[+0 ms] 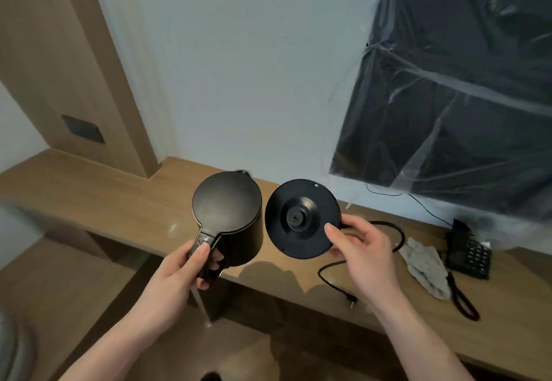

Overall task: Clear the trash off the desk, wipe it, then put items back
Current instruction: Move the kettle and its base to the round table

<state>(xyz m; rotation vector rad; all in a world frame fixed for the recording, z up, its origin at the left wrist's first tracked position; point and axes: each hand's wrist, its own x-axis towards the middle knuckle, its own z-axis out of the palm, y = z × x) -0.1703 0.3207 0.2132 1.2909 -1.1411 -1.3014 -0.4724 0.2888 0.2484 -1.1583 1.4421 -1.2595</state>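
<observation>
My left hand (182, 264) grips the handle of a black electric kettle (228, 210) and holds it above the front edge of the wooden desk (125, 201), lid closed. My right hand (358, 246) pinches the rim of the kettle's round black base (301, 217), tilted so its centre connector faces me. The base's black power cord (385, 241) loops down onto the desk and ends in a plug (352, 300) near the front edge. A crumpled grey cloth (424, 267) lies on the desk to the right of my right hand.
A black desk telephone (469, 249) with a coiled cord stands at the right of the desk beside the cloth. A plastic-wrapped dark screen (454, 87) hangs on the wall above. A wooden panel with a grey switch plate (82, 128) rises at the back left.
</observation>
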